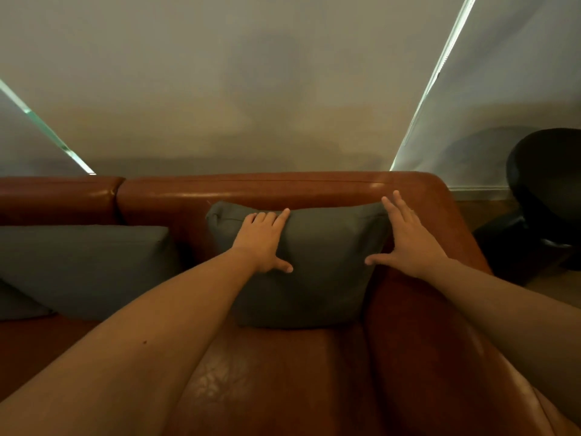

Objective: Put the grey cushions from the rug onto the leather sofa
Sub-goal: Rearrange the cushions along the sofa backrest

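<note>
A grey cushion [323, 262] stands upright on the brown leather sofa [283, 372], leaning against the backrest beside the right armrest. My left hand [264, 240] lies flat on the cushion's upper left face, fingers reaching toward its top edge and thumb spread. My right hand [405, 237] presses flat against the cushion's right side, fingers straight and pointing up, thumb resting on the front. A second grey cushion [85, 265] leans against the backrest further left on the seat.
The sofa's right armrest [424, 341] runs toward me under my right forearm. A pale blind [251, 89] hangs behind the backrest. A black chair [547, 196] stands on the floor at the right, past the sofa's end.
</note>
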Demonstrator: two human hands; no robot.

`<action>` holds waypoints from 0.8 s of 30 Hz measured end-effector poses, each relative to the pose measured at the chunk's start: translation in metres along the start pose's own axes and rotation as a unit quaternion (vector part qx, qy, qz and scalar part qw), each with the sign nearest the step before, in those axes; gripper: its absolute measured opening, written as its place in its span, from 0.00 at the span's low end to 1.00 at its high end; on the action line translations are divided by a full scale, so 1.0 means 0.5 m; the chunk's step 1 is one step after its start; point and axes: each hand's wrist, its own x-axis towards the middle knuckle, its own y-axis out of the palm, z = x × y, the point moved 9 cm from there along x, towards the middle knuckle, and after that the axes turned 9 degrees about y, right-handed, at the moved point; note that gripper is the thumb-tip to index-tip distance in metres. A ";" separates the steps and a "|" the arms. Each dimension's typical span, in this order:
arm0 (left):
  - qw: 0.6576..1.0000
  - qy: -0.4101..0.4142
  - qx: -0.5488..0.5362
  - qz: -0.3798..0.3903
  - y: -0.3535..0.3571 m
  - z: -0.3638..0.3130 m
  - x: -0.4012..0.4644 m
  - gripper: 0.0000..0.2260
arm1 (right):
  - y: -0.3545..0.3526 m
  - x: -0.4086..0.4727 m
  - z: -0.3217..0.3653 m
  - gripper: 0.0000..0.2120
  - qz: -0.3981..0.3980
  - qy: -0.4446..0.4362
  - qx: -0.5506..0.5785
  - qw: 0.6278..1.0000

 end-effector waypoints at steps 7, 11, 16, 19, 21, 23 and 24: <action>1.000 0.001 -0.009 -0.027 -0.007 0.023 -0.079 0.48 | 0.020 0.021 0.051 0.58 0.049 -0.001 0.078 0.996; 1.000 -0.004 0.003 -0.021 -0.008 0.026 -0.120 0.52 | 0.002 0.008 0.102 0.43 0.019 -0.045 0.092 0.995; 0.993 -0.020 -0.096 -0.067 -0.030 0.023 -0.176 0.49 | -0.024 -0.019 0.158 0.34 0.034 -0.069 0.122 0.989; 0.984 -0.050 -0.163 -0.044 -0.047 0.032 -0.214 0.46 | -0.069 -0.049 0.224 0.32 0.036 -0.115 0.103 0.987; 0.977 -0.075 -0.194 -0.037 -0.062 0.046 -0.238 0.48 | -0.100 -0.074 0.282 0.31 0.034 -0.152 0.077 0.985; 0.973 -0.082 -0.217 -0.011 -0.069 0.057 -0.258 0.53 | -0.128 -0.097 0.347 0.31 0.036 -0.194 0.048 0.979; 0.970 -0.077 -0.229 0.012 -0.066 0.060 -0.271 0.55 | -0.141 -0.109 0.383 0.32 0.035 -0.218 0.036 0.975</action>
